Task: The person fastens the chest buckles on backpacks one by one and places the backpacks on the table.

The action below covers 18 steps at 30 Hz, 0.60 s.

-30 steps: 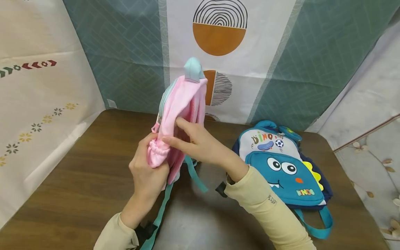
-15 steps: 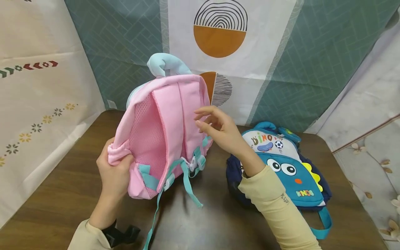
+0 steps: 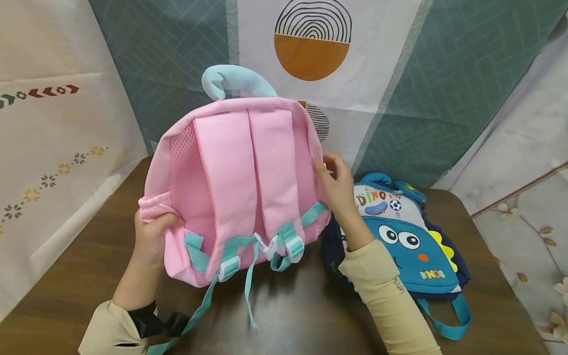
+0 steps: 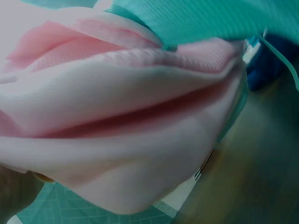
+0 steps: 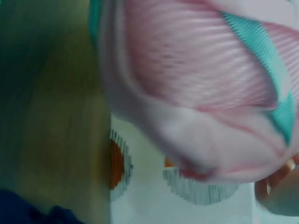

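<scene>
Pink backpack, held above a brown table. The left hand grips its lower left side; the right hand pinches its right edge. Its padded straps face the wearer; teal webbing dangles.

Under everything: a dark brown bench with wood-like grain, its far corners rounded.
Back: a grey-green hanging cloth with brick-like lines, and in it a broad white band printed with an orange-brown half circle below black arched lines.
Left side: a cream cloth bearing a slanting row of yellow and grey flowers.
Right side: a pale cloth with whitish blossoms.
Light: a dull shine on the bench's near middle.
</scene>
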Each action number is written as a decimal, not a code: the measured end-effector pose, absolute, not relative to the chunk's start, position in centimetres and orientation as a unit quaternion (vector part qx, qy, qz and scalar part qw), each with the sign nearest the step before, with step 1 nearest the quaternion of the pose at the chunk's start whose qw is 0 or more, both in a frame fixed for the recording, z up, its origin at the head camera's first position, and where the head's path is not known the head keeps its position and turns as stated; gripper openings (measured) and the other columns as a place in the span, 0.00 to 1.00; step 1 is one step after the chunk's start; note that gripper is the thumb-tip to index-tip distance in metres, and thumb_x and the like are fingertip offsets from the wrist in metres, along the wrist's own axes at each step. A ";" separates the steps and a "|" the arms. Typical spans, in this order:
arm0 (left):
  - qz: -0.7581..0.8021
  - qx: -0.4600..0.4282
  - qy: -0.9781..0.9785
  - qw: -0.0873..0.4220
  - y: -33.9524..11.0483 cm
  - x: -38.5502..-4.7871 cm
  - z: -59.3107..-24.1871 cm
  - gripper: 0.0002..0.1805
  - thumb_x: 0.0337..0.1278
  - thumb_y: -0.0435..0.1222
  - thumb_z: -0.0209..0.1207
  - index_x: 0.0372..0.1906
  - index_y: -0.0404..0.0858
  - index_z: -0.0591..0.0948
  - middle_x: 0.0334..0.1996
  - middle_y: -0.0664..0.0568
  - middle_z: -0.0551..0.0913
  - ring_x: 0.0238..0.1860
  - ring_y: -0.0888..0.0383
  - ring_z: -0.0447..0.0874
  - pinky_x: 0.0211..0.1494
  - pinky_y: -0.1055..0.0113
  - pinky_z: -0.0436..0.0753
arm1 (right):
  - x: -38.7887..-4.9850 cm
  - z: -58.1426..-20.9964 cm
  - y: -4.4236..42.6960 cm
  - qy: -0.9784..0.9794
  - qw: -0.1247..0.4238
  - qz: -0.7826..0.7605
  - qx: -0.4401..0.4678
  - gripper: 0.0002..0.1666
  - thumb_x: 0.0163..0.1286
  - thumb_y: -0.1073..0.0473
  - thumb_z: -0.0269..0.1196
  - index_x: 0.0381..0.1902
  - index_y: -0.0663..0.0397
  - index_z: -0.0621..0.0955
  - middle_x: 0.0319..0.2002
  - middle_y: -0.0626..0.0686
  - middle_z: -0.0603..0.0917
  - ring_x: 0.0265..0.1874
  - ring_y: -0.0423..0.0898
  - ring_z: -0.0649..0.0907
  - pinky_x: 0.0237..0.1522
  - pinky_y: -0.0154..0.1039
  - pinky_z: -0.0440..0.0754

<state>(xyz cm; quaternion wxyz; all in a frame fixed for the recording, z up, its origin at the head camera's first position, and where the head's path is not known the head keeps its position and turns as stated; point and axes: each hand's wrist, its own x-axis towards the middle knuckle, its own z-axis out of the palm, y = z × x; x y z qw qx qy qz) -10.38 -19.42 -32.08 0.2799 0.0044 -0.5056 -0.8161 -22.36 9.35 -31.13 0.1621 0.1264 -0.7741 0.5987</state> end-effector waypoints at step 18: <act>-0.849 -0.058 -0.482 0.210 -20.1 -13.8 -33.6 0.20 0.43 0.13 0.42 0.27 0.36 0.80 0.25 0.53 0.79 0.26 0.62 0.76 0.32 0.74 0.78 | -20.2 -32.7 11.3 -0.714 0.091 0.676 0.161 0.35 0.62 0.63 0.63 0.66 0.46 0.66 0.55 0.52 0.74 0.48 0.46 0.76 0.48 0.36 0.79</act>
